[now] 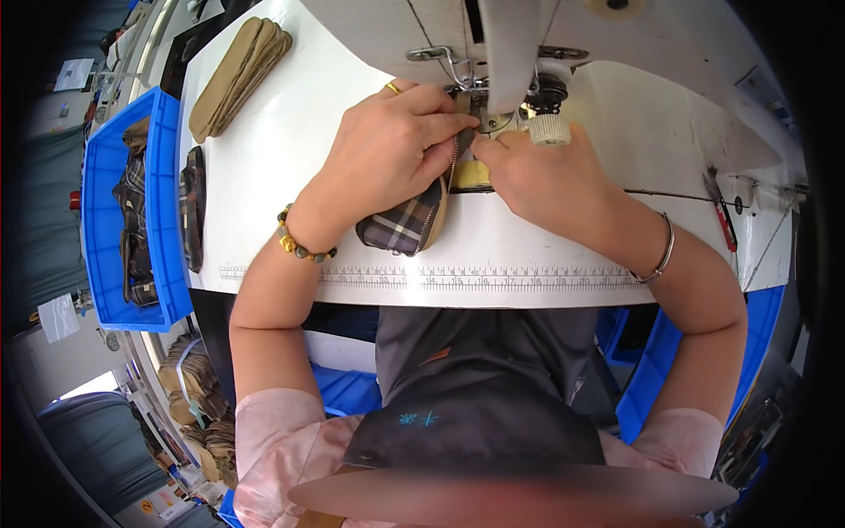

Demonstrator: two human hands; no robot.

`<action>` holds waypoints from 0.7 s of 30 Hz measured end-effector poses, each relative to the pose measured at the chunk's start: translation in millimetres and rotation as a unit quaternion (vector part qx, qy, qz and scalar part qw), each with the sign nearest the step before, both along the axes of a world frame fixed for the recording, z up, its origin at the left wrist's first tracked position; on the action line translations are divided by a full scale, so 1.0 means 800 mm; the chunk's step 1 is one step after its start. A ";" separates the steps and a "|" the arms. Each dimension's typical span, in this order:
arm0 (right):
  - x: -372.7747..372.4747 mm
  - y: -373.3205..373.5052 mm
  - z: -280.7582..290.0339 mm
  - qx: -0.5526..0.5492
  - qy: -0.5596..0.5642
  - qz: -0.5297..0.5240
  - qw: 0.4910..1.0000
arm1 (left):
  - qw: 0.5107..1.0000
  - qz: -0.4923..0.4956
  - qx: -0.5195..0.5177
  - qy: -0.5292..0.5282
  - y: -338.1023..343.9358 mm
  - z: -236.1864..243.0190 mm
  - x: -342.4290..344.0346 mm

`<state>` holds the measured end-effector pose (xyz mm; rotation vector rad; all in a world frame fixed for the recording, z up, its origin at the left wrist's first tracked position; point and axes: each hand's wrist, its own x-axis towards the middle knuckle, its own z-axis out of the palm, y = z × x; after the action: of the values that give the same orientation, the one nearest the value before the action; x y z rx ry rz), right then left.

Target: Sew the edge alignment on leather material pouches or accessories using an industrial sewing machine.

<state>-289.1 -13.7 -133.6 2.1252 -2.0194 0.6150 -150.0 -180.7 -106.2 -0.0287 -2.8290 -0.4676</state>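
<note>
A small dark plaid pouch (pixel 394 226) with a tan edge and a metal zipper (pixel 456 157) lies on the white sewing table, its far end beside the needle area of a sewing machine (pixel 508 53). My left hand (pixel 385 150) is closed over the pouch, thumb and fingers pinching it along the zipper. Opposite it, my right hand (pixel 544 176) reaches in from the right, its fingertips touching the pouch's far end close to the presser foot. Some right-hand fingers are hidden behind the machine's white knob (pixel 549 129), so I cannot make out its full grip.
A stack of tan fabric pieces (pixel 239 77) lies at the far left of the table. Another plaid piece (pixel 192 209) rests by the left edge, next to a blue bin (pixel 163 211) of plaid items. A ruler strip (pixel 458 279) runs along the front; a red-handled tool (pixel 725 220) lies right.
</note>
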 end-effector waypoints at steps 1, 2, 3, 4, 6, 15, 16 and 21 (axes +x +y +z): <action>0.000 0.000 0.000 0.004 0.001 0.003 1.000 | 1.000 0.007 0.018 0.004 0.002 -0.001 0.000; 0.000 0.001 0.001 0.005 0.001 0.003 1.000 | 1.000 0.008 0.018 0.004 0.002 -0.001 0.001; 0.001 0.001 0.001 0.003 0.002 0.003 1.000 | 1.000 0.012 0.023 -0.002 0.003 -0.001 0.001; 0.001 0.001 0.001 0.003 0.003 0.002 1.000 | 0.999 0.015 0.029 -0.008 0.004 -0.001 0.000; -0.001 0.002 0.001 0.002 -0.002 0.007 1.000 | 0.999 0.021 0.026 -0.011 0.006 0.000 -0.001; -0.003 -0.002 -0.004 -0.016 -0.023 0.007 1.000 | 0.998 0.056 0.004 -0.022 0.007 0.003 -0.003; -0.004 -0.002 -0.004 -0.026 -0.031 0.012 0.999 | 0.998 0.058 0.002 -0.023 0.008 0.003 -0.003; -0.004 -0.001 -0.002 0.000 -0.011 0.000 1.000 | 0.997 0.067 -0.028 0.012 0.010 -0.003 -0.006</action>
<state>-292.4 -14.2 -135.1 2.1271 -2.0321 0.6402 -154.5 -172.9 -108.6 0.1418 -2.7971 -0.3551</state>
